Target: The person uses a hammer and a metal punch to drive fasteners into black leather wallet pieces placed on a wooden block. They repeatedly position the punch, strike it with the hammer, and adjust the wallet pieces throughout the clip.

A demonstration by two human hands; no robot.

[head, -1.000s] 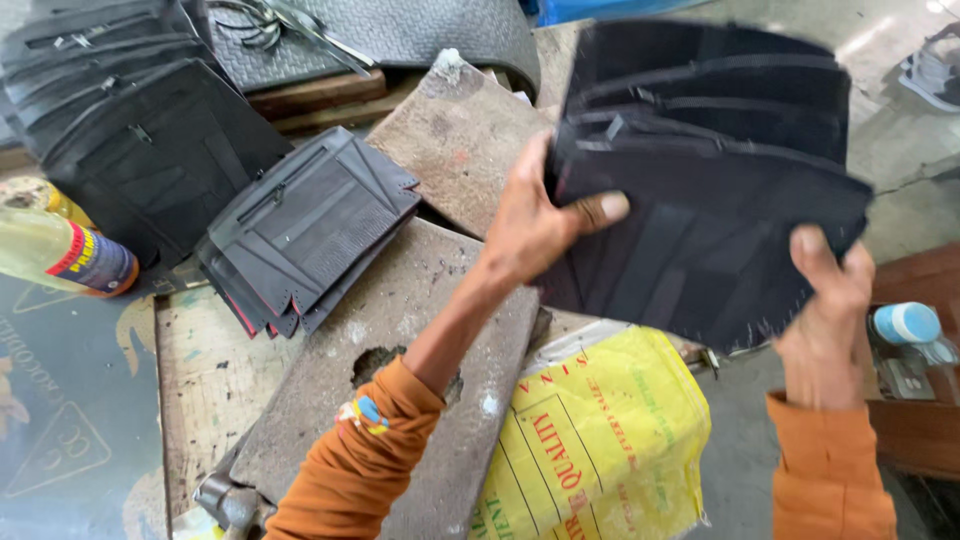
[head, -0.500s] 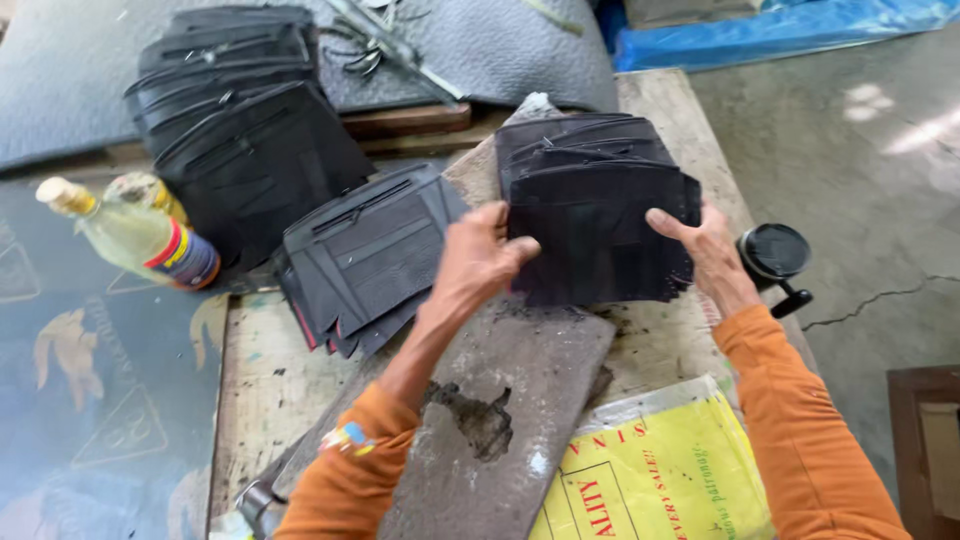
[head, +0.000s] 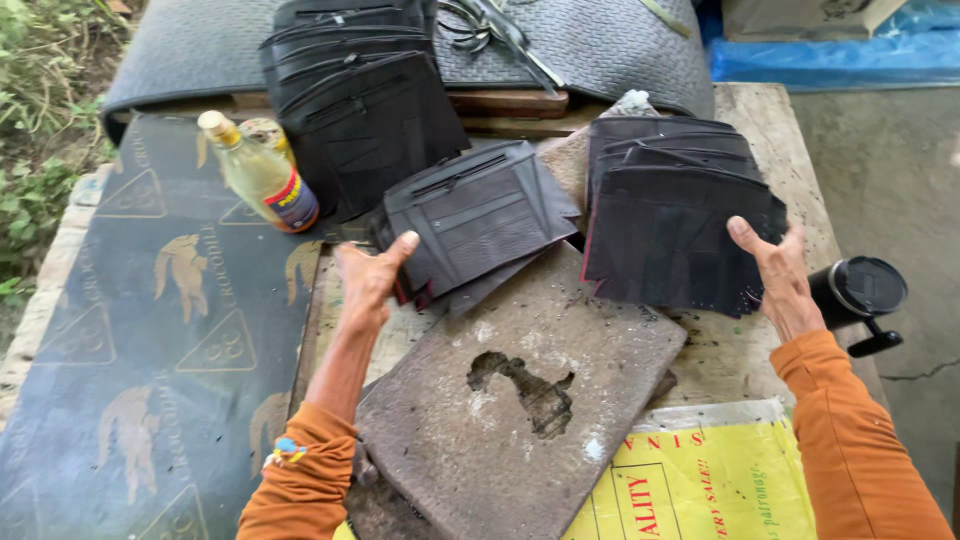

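Observation:
Three stacks of black stitched panels lie on a worn wooden table [head: 770, 120]. My left hand [head: 368, 280] is at the left corner of the middle stack [head: 475, 215], thumb on top and fingers tucked under its edge. My right hand [head: 778, 275] grips the right edge of the right stack [head: 670, 225], thumb on top; this stack rests on the table and partly on a grey stone slab [head: 520, 400]. The third stack [head: 355, 110] lies at the back, apart from both hands. Both my sleeves are orange.
A bottle of yellow liquid [head: 262, 178] lies left of the stacks. A dark printed mat [head: 150, 330] covers the left side. A black lidded mug [head: 858, 292] stands at the right table edge. A yellow sack [head: 700, 485] lies in front; scissors [head: 500, 28] rest on a grey mat [head: 610, 50] behind.
The stack I held up in both hands has come down onto the table at the right. My left hand has left it and moved over to the middle stack.

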